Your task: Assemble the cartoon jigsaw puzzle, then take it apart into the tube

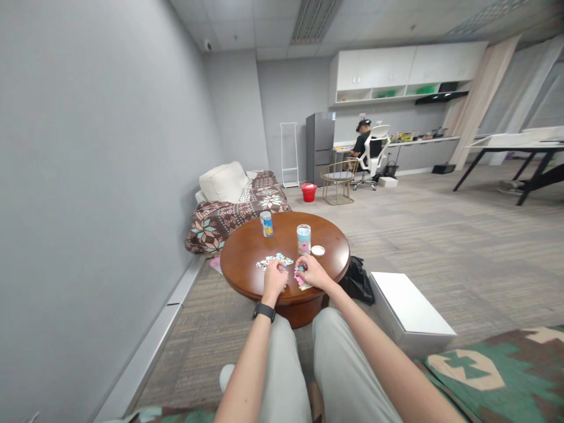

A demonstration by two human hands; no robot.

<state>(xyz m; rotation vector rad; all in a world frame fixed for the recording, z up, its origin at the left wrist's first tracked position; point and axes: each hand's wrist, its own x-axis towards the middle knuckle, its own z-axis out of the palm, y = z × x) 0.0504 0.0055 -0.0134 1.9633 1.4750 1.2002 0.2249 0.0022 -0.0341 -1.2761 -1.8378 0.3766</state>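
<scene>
My left hand (275,276), with a black watch on the wrist, is over the near part of the round brown table. Its fingers are curled together, and what they hold, if anything, is too small to make out. Just to the right, my right hand (311,271) pinches a small jigsaw puzzle piece (301,268) above a pink and green joined section of puzzle (302,282). Loose puzzle pieces (278,257) lie spread beyond my left hand. Behind my right hand stands an open picture can (304,239), with its round white lid (318,251) lying beside it.
A second, blue can (267,224) stands toward the back left of the table (240,258). A white box (409,302) and a black bag (359,279) are on the floor to the right. Farther off, a person (362,141) sits at a counter.
</scene>
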